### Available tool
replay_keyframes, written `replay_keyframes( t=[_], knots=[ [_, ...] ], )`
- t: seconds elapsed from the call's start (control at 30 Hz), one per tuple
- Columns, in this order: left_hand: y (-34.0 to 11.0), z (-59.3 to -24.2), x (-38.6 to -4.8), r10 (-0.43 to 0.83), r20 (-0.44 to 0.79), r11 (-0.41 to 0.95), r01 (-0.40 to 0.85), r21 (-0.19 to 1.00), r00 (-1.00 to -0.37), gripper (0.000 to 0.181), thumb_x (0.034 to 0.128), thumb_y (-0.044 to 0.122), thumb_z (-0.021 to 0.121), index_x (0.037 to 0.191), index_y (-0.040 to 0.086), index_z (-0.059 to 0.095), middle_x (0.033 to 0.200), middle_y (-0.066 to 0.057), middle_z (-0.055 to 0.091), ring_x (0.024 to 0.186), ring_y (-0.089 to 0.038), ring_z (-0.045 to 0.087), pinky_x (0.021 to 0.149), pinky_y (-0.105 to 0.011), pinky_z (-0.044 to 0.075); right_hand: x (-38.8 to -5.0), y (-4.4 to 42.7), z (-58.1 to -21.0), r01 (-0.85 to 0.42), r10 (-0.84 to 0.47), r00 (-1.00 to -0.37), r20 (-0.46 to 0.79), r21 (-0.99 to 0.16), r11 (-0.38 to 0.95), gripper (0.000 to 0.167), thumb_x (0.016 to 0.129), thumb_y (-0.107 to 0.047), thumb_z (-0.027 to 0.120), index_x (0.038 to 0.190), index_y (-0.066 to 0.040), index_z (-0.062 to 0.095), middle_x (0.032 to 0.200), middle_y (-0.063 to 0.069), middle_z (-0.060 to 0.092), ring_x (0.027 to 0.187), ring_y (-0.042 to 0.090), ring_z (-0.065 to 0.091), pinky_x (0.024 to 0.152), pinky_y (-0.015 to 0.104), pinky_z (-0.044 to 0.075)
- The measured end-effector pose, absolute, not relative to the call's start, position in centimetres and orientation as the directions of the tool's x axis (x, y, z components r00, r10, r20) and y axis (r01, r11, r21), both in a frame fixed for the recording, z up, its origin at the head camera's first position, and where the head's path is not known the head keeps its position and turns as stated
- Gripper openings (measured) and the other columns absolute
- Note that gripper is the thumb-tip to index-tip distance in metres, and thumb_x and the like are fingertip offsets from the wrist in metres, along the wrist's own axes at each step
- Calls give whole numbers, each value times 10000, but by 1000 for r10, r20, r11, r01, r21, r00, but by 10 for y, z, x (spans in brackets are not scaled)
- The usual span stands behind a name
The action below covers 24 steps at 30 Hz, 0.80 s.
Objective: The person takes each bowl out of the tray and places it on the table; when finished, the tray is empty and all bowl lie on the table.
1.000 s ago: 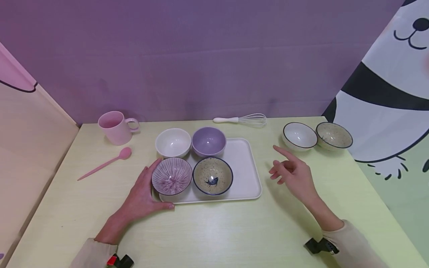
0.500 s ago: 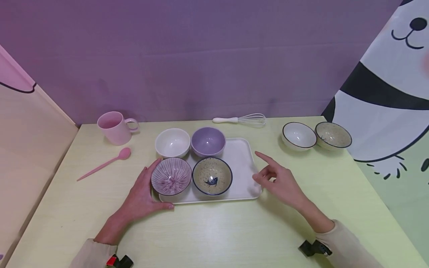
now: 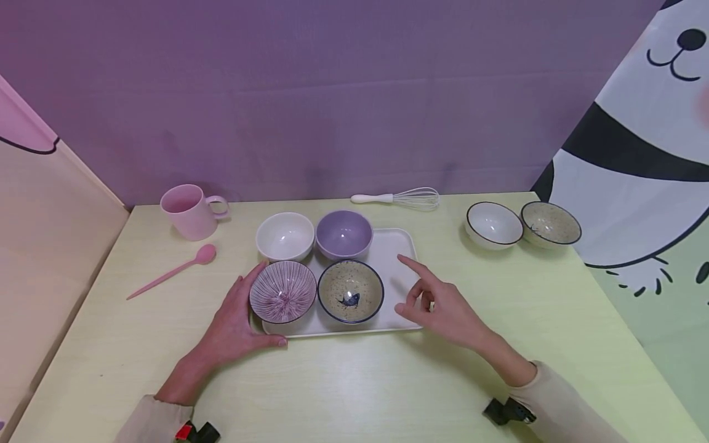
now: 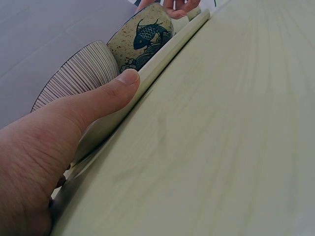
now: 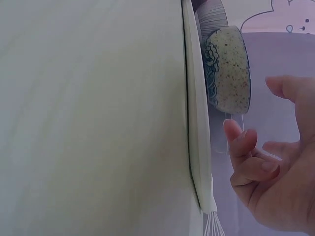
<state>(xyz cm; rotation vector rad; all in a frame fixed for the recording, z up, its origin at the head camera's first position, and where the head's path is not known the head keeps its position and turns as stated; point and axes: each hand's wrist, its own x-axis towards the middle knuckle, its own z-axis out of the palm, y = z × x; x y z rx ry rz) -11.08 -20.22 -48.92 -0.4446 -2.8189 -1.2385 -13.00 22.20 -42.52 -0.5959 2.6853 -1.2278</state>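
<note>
My left hand grips the front left corner of a white tray. Its thumb lies along the tray's front edge, while the fingers reach up the left side beside a purple-striped bowl; some fingertips are hidden. Over the tray's right part hovers my right hand, holding nothing, with the index finger extended and the others loosely bent. Nearest to it is a speckled bowl with a blue fish, standing right of the striped one. Behind these stand a white bowl and a plain purple bowl.
A pink mug and a pink spoon are at the left. A whisk lies along the back edge. At the back right, a dark-rimmed white bowl and another speckled bowl stand side by side.
My right hand has moved left from the bare table to above the tray's right part. The left hand, tray and bowls have kept their places.
</note>
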Motion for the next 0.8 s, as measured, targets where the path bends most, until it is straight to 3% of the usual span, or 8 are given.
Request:
replay_keyframes(
  t=[0.43, 0.8],
  knots=[
    [-201, -488, -110, 233, 131, 648, 255, 718, -963, 1524, 595, 526, 1092, 1784, 282, 170, 1749, -174, 390, 1651, -497, 242, 1337, -748, 203, -130, 199, -427, -328, -482, -876, 26, -764, 555, 848, 988, -298, 843, 1703, -155, 411, 862, -76, 689, 567, 85, 528, 533, 229, 436],
    [-202, -489, -111, 238, 145, 640, 267, 720, -960, 1533, 587, 541, 1091, 1785, 279, 172, 1749, -162, 390, 1648, -475, 266, 1351, -729, 183, -132, 187, -428, -319, -510, -860, 8, -788, 527, 857, 1024, -286, 808, 1731, -121, 354, 866, -51, 716, 577, 84, 516, 533, 222, 416]
  ],
)
